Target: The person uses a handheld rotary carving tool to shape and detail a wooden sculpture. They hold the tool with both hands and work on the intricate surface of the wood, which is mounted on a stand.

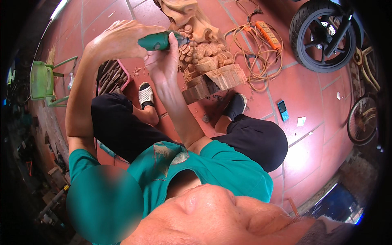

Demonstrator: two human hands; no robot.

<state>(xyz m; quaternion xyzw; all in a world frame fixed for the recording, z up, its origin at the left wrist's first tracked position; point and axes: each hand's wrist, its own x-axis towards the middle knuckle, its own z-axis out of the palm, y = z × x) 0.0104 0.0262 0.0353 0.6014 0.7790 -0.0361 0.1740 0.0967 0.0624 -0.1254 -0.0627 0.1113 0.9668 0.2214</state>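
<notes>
Both hands are closed around a green handheld rotary tool point(153, 42). My left hand point(118, 38) wraps the tool's rear end from the left. My right hand point(163, 61) pinches its body near the front from below. The dark tip points right, at a carved wooden sculpture point(210, 55) with clustered round shapes and folds. It looks close to the carving, but whether the two touch I cannot tell. The sculpture stands on a rough wooden base point(216, 81) between my feet.
An orange power strip point(268, 35) lies among coiled orange cords point(263, 65) right of the carving. Beyond it stands a motorbike wheel point(324, 34). A blue phone point(283, 110) rests on the red tiles. At left are a pink-rimmed tray of tools point(122, 67) and a green chair point(43, 81).
</notes>
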